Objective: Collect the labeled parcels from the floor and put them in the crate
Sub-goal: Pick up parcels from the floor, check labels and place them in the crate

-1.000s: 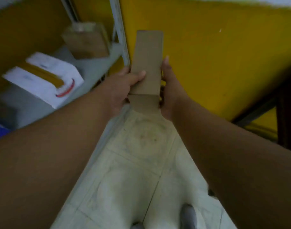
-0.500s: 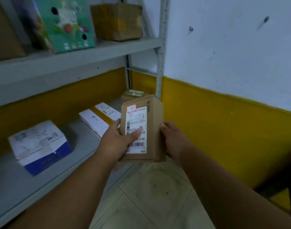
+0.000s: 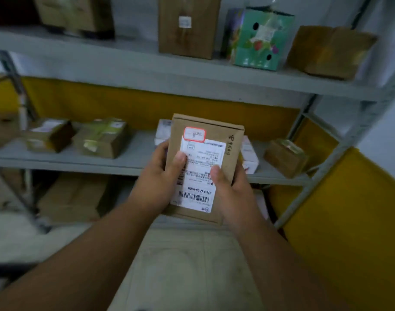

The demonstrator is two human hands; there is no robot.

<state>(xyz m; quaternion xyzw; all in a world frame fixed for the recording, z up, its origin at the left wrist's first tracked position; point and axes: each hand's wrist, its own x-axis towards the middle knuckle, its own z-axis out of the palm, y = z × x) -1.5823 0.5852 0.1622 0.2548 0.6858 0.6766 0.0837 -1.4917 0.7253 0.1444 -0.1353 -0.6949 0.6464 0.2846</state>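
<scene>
Both thumbs on parcel [image 3: 203, 167] — upright

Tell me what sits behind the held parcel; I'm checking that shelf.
Behind the brown parcel, white boxes show at both its edges on the middle shelf. Their middles are covered by it and both hands.

Readable print on the held parcel

The brown parcel [image 3: 203, 167] carries a white shipping label [image 3: 200, 173] on its face; near the label's lower end, just above the barcode [image 3: 193, 196], stands the code "076-A17-05-MMMM", seen upside down. A red-bordered sticker [image 3: 194, 134] at the label's top bears a handwritten mark too blurred to read, as is the pen writing right of the label. The finer print is illegible.
</scene>
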